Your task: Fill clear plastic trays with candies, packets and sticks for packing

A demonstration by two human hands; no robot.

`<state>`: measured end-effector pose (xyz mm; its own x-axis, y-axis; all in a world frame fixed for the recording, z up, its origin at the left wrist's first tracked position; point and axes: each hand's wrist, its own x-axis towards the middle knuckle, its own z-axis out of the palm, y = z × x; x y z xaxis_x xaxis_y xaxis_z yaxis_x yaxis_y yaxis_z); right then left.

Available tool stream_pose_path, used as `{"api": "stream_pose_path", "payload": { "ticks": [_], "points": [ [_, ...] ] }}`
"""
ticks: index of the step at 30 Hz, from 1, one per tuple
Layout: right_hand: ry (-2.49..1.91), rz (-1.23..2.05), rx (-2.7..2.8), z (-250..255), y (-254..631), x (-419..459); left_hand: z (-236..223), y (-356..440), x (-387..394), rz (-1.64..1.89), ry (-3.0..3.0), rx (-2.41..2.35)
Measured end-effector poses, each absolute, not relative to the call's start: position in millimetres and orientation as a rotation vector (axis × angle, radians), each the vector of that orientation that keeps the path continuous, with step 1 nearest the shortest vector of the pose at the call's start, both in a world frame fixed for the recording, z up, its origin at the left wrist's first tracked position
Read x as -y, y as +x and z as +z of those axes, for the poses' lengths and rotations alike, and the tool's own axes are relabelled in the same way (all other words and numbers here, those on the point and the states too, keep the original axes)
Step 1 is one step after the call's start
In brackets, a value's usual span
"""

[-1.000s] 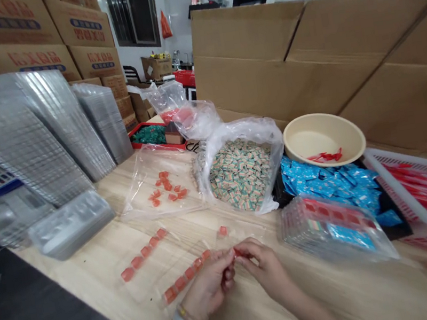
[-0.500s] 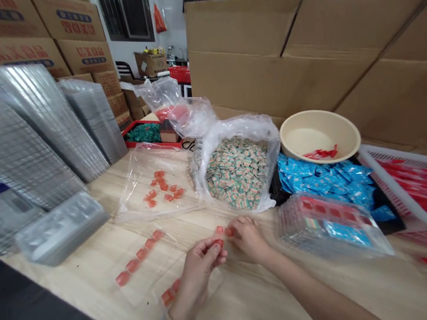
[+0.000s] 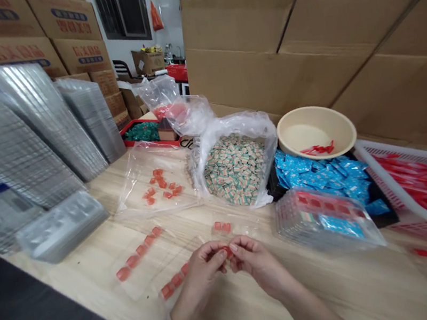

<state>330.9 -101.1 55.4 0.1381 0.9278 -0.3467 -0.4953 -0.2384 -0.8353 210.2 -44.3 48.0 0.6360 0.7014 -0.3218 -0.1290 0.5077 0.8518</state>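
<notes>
2 hands closed, L hand (image 3: 200,278), R hand (image 3: 259,266), both pinching sm. red piece (image 3: 226,252)

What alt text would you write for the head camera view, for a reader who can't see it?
Two bare hands, the left hand and the right hand, pinch a small red piece over a light wooden table. A row of red cubes lies nearby, near a clear bag of small wrapped packets, blue packets and a cream bowl.
</notes>
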Motion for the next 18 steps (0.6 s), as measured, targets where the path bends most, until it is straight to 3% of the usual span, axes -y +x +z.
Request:
{"api": "stream_pose_path", "payload": {
  "ticks": [12,18],
  "points": [
    [-1.315,1.371,0.669,63.0,327.4,111.4,49.8,200.5,42.6,0.564,1.199,-0.742],
    [-1.141,1.55,0.564,64.2,330.8,112.1,51.1,199.8,45.7,0.542,1.136,-0.718]
  ]
}}
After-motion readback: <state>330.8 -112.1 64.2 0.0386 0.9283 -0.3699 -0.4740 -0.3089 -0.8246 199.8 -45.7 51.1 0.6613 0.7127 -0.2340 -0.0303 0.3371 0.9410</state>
